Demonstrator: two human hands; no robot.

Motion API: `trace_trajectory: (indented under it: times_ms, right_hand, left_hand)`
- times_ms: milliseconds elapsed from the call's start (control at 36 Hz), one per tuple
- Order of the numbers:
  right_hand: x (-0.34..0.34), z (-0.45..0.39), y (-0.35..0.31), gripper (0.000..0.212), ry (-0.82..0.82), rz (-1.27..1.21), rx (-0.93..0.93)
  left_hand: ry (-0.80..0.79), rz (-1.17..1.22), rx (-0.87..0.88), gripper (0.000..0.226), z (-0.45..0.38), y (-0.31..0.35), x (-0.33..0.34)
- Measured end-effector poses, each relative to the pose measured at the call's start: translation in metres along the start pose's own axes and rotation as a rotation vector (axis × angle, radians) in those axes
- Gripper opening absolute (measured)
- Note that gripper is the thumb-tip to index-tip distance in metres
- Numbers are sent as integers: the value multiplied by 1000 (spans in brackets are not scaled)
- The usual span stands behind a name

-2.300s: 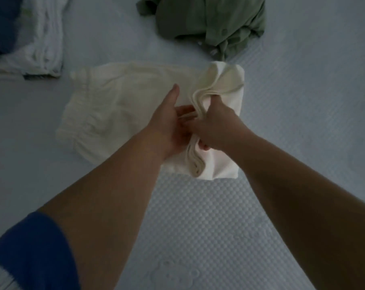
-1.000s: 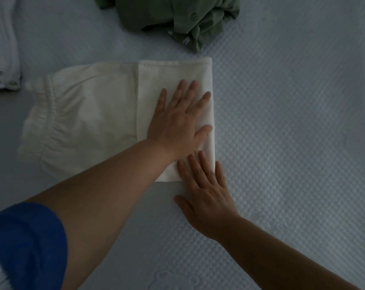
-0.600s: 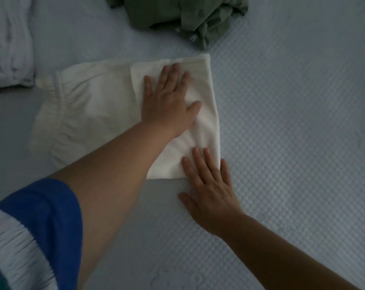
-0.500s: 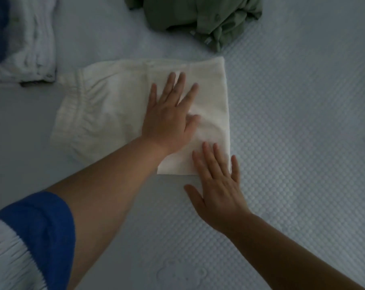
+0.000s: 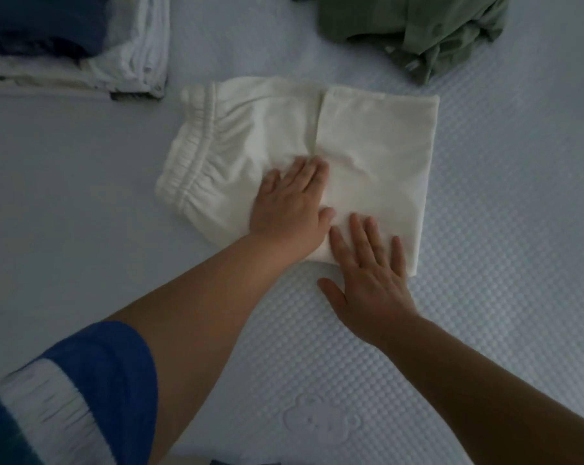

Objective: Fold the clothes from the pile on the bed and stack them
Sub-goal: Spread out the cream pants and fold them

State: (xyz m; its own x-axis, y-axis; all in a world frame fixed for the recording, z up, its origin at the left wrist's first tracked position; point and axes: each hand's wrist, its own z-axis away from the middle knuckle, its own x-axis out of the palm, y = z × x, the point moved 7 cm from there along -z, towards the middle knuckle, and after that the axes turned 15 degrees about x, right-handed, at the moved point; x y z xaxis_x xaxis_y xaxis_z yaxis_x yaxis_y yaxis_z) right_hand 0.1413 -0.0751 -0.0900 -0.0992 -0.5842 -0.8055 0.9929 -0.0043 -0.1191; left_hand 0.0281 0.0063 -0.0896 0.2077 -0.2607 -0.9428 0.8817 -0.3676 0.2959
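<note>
- The left hand (image 5: 289, 203) has slid back from the folded panel toward its inner edge, smoothing the cream shorts (image 5: 367, 156) that lie mid-bed (image 5: 485, 297).
- Fingers of both hands are out flat and gripping nothing; the right hand (image 5: 371, 276) presses the near corner, heel on the bed.
- Judgement: this fold is set, and one more fold looks due before stacking.
- The folded stack (image 5: 82, 52) far left and the crumpled green garment (image 5: 418, 28) are cut off by the frame edge.
- Dim light; the left hand is blurred.
</note>
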Motion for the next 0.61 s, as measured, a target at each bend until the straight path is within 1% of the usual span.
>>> trace_trajectory:
  times_ms: [56, 111, 139, 167, 194, 222, 250, 278, 306, 333, 361, 389, 417, 444, 500, 556, 611]
  right_hand:
    - [-3, 3, -5, 73, 11, -8, 11]
    - [-7, 6, -12, 73, 26, -27, 2]
    - [-8, 7, -17, 74, 26, -26, -9]
    - [-9, 7, -22, 75, 24, -20, -19]
    - [-10, 6, -26, 76, 19, -15, -22]
    - [-10, 4, -30, 77, 13, -13, -17]
    - [-11, 2, -33, 77, 5, -15, -4]
    - [-12, 0, -35, 77, -2, -20, 9]
    - [-13, -2, -38, 77, -5, -25, 21]
    - [-14, -4, -40, 78, -7, -29, 31]
    - [-14, -5, -41, 78, -8, -33, 37]
    - [-14, -6, -42, 79, -9, -39, 41]
    - [-14, -6, -43, 80, -8, -48, 44]
    - [-14, -6, -43, 80, -6, -62, 47]
    - [-17, -6, -43, 78, 4, -104, 58]
    - [-23, -6, -41, 75, 32, -168, 80]
    - [-31, -5, -37, 72, 68, -253, 116]
  left_hand:
    - [118, 128, 21, 55, 8, 3, -21]
    - [347, 233, 28, 36, 29, 1, -54]
    - [471, 247, -6, 28, 46, -4, -68]
    - [560, 236, -73, 25, 63, -12, -78]
    - [614, 212, -177, 25, 80, -23, -84]
    - [646, 203, -318, 27, 96, -37, -85]
    - [661, 234, -492, 33, 110, -54, -82]
    - [657, 317, -688, 41, 123, -72, -75]
    - [643, 450, -885, 49, 133, -87, -64]
    - [640, 634, -1067, 55, 139, -96, -53]
    - [661, 863, -1199, 56, 140, -100, -42]
    - [714, 1109, -1263, 53, 136, -101, -34]
    - [773, 1309, -1287, 49, 130, -102, -27]
    - [814, 1457, -1284, 46, 123, -102, -24]
    - [823, 1667, -1231, 42, 109, -101, -21]
    - [754, 1817, -1140, 38, 97, -98, -21]
    - [652, 1902, -1056, 34, 88, -90, -28]
